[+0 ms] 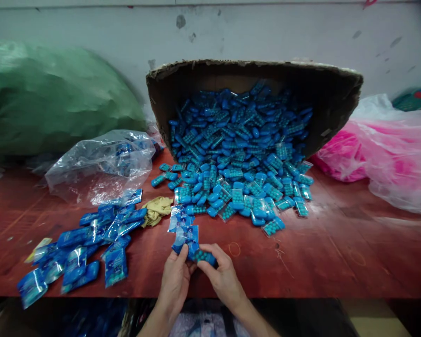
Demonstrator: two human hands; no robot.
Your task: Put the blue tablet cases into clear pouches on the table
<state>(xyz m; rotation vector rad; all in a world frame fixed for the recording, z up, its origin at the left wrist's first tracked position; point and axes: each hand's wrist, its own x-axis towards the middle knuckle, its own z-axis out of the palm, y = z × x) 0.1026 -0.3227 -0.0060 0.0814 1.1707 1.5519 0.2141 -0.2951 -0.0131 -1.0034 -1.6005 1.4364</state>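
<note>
Both hands come up from the lower edge of the view, forearms close together, and meet at the near edge of the tabletop (337, 252), in front of the cardboard box (252, 75). The left hand (175, 276) has its thumb raised and pressed on a small blue sachet (185, 236); its grip is narrow and closed on the lower part of this sachet. The right hand (222, 276) bends its fingers around a blue pill case (204, 256); the grip is closed on the case, and only the left end of the case shows.

The case lies with its long axis nearly level, from left to right, and its open end points toward the sachet. The sachet stands more upright, its long side running away from the person toward the box, and its lower edge meets the case.

The box lies on its side, with its mouth toward the person, and a heap of blue cases (238, 154) pours out of it onto the red wooden tabletop. Left of the box mouth there is a clear plastic bag (101, 164), and nearer than this bag lies a spread of filled sachets (84, 248). A small yellow-brown cloth (157, 209) lies between the heap and these sachets. A green sack (49, 98) is far left of the box, and pink plastic bags (379, 150) are right of it. Behind the box is a pale, marked wall (266, 32).
</note>
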